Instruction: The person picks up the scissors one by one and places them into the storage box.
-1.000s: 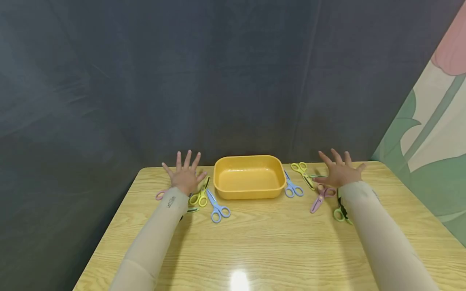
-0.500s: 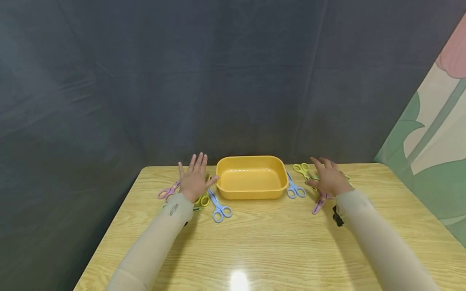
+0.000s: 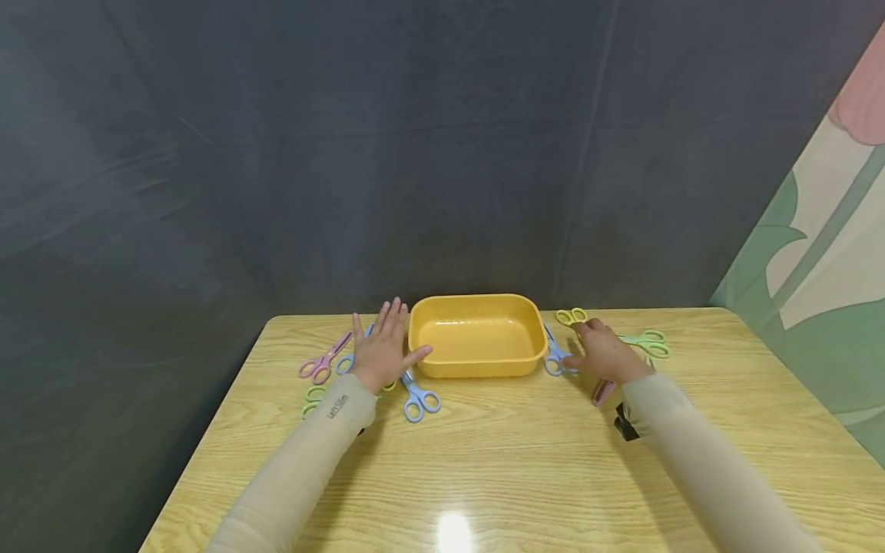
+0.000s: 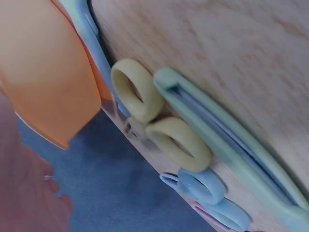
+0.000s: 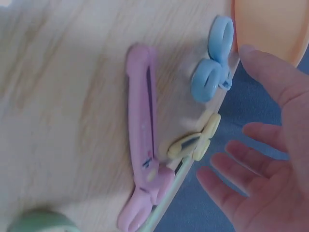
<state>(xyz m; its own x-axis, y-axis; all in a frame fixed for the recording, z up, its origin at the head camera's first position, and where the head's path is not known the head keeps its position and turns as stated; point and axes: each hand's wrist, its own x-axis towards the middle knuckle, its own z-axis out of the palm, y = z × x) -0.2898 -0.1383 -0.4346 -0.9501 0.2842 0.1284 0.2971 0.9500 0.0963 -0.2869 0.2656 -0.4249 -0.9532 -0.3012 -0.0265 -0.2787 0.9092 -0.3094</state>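
Find blue scissors (image 3: 556, 354) right of tray (image 3: 477, 370), slanting outward, handles beside nearer right hand (image 3: 607, 355), loosely spread, empty; left hand (image 3: 380, 355) outstretched, empty

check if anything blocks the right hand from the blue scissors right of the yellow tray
Nothing visible stands between the right hand and the blue scissors; the yellow tray and the purple scissors lie to either side.
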